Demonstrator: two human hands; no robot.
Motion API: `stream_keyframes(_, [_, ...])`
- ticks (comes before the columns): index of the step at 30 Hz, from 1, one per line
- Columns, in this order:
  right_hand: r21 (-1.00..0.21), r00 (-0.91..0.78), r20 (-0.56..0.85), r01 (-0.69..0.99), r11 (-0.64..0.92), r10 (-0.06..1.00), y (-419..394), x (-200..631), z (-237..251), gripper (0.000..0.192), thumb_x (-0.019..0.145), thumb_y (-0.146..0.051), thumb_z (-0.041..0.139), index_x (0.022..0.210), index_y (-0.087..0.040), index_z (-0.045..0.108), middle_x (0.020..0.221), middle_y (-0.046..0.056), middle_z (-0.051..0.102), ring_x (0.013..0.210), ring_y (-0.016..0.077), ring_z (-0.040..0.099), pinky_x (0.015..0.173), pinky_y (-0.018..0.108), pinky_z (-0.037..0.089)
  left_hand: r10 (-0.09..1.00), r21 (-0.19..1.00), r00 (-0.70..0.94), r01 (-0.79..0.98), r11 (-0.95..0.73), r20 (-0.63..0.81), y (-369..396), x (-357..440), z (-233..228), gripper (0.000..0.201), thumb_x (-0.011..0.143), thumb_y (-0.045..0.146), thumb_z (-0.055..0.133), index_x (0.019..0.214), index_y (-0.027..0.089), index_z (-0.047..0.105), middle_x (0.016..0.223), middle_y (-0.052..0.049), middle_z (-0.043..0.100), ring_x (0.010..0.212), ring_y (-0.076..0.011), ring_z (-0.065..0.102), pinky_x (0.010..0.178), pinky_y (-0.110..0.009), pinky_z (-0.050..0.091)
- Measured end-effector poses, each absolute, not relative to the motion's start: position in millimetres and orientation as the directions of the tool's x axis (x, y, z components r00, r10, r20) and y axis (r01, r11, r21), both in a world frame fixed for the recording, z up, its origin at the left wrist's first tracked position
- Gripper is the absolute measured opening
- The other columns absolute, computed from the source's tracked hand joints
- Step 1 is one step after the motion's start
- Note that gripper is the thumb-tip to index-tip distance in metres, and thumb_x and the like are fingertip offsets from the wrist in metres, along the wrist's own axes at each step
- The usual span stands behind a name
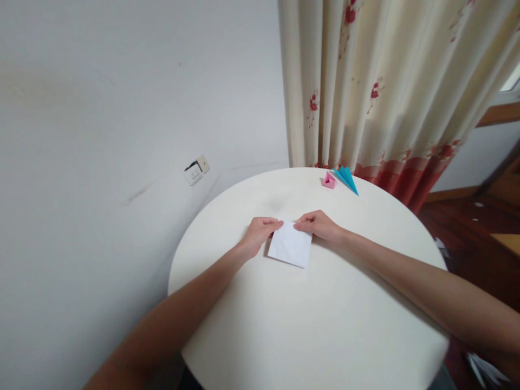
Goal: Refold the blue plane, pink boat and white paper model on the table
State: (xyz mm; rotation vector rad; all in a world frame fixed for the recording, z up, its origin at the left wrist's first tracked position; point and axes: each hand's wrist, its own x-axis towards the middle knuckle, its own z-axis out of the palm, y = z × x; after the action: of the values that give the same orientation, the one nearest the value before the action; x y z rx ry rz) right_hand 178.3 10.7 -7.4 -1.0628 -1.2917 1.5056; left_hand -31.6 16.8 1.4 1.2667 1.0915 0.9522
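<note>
A white sheet of paper (290,246) lies flat near the middle of the round white table (317,325). My left hand (260,233) rests on the table at the sheet's upper left corner, fingers curled and fingertips pinching its top edge. My right hand (319,223) holds the sheet's upper right corner, fingers bent down onto the paper. Both forearms reach in from the near side of the table.
A small pink folded paper shape (329,180) and a blue folded paper shape (346,179) sit at the table's far edge. Behind them hangs a cream curtain with red flowers (385,92). A wall socket (196,169) is on the white wall at left. Dark wooden floor shows at right.
</note>
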Motion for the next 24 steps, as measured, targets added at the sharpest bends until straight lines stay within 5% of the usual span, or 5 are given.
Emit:
stream_keyframes(10, [-0.994,-0.370,-0.078,0.098,-0.044,0.926,13.7,176.5,-9.9,0.027,0.059,-0.035,0.085,0.067,-0.012,0.073,0.063,0.004,0.071,0.055,0.0127,0.059,0.053,0.023,0.045,0.919,0.983,0.376,0.172,0.059,-0.121,12.0,-28.3,-3.5,0.033,0.067,0.044,0.082,0.076,0.013,0.074,0.073,-0.004,0.072,0.064,-0.0146,0.062,0.062,-0.024,0.041])
stream_keyframes(24, [-0.994,-0.382,-0.077,0.106,-0.039,0.921,15.3,175.0,-11.8,0.024,0.063,-0.033,0.082,0.065,-0.012,0.071,0.062,0.004,0.070,0.054,0.0125,0.059,0.052,0.023,0.045,0.928,0.985,0.359,0.164,0.046,-0.103,12.7,-24.8,-3.2,0.040,0.070,0.050,0.076,0.070,0.011,0.074,0.070,-0.006,0.071,0.063,-0.0165,0.059,0.061,-0.027,0.042])
